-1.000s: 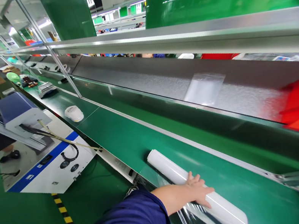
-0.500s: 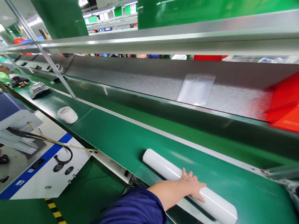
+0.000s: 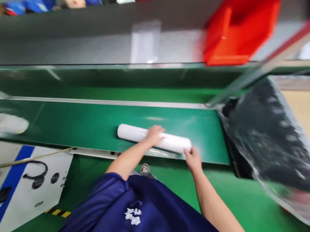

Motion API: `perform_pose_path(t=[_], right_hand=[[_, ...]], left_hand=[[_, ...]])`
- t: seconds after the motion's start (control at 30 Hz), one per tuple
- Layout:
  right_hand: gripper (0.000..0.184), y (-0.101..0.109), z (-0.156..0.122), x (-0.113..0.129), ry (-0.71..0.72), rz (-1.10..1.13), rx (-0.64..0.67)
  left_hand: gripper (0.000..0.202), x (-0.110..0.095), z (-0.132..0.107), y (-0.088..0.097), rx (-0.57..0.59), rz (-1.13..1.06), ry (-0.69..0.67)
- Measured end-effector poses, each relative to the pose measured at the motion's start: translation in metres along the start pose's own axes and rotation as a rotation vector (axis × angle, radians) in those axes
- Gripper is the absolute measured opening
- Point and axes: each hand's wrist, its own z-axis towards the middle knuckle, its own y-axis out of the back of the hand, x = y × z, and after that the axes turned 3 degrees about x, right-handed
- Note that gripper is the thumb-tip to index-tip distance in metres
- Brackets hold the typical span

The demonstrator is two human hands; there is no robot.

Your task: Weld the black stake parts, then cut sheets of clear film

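Newly in view, the right hand (image 3: 193,159) is now at the right end of the white roll (image 3: 175,141), while the left hand (image 3: 155,135) stays across its middle, as it was half a second ago. With the view swung to the right, the white machine with a blue stripe (image 3: 53,192) shows only in part at the left edge.

Green floor (image 3: 239,201) spreads below. Above it runs the long green tabletop (image 3: 84,122), and behind that a grey belt (image 3: 72,52). On the right, beyond the end of the tabletop, a plastic bag (image 3: 267,124) looks dark and blurred. A red bin (image 3: 249,19) sits tilted on the belt, towards the right. The roll lies slantwise on the tabletop near its front edge, its left end farther from the person; it is under the left hand and just beyond the right one. A blurred white object (image 3: 8,124) rests well to the left of the roll. Left of the bin, a flat clear packet (image 3: 146,41) lies on the belt.

The left hand is loosely open, laid over the roll's top. The right hand is partly curled, thumb and fingers at the end; whether it grips, I cannot tell.
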Motion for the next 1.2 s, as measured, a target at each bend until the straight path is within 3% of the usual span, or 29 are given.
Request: perform_pose_path(t=[0.07,0.13,0.2,0.23,0.33,0.4,0.47,0.57,0.73,1.03,1.2], right_hand=[[0.044,0.014,-0.005,-0.011,-0.104,0.097,-0.031],[0.043,0.016,0.003,-0.012,-0.113,0.22,-0.056],[0.038,0.013,0.013,-0.009,-0.171,0.313,-0.087],[0.036,0.012,0.017,-0.008,-0.208,0.357,-0.095],[0.036,0.01,0.022,-0.007,-0.289,0.47,-0.083],[0.039,0.009,0.025,-0.007,-0.318,0.52,-0.065],[0.041,0.008,0.03,-0.006,-0.344,0.577,-0.061],[0.042,0.005,0.041,-0.002,-0.361,0.642,-0.074],[0.039,0.003,0.06,0.004,-0.373,0.699,-0.054],[0.041,0.027,0.092,0.006,-0.484,0.591,0.121],[0.033,0.022,0.11,0.011,-0.555,0.527,0.057]], left_hand=[[0.044,0.007,-0.003,-0.004,-0.025,-0.028,0.036],[0.041,0.024,-0.017,-0.003,-0.063,-0.029,0.11],[0.044,0.037,-0.043,-0.007,-0.192,0.067,0.341],[0.044,0.04,-0.057,-0.014,-0.177,0.131,0.409],[0.046,0.031,-0.085,-0.05,0.094,0.199,0.254],[0.051,0.019,-0.088,-0.078,0.194,0.213,0.196],[0.059,0.013,-0.084,-0.099,0.231,0.223,0.262],[0.066,0.017,-0.077,-0.116,0.305,0.206,0.333],[0.068,0.029,-0.079,-0.125,0.362,0.183,0.342],[0.072,0.029,-0.078,-0.122,0.408,0.151,0.343],[0.077,0.029,-0.078,-0.127,0.403,0.134,0.36]])
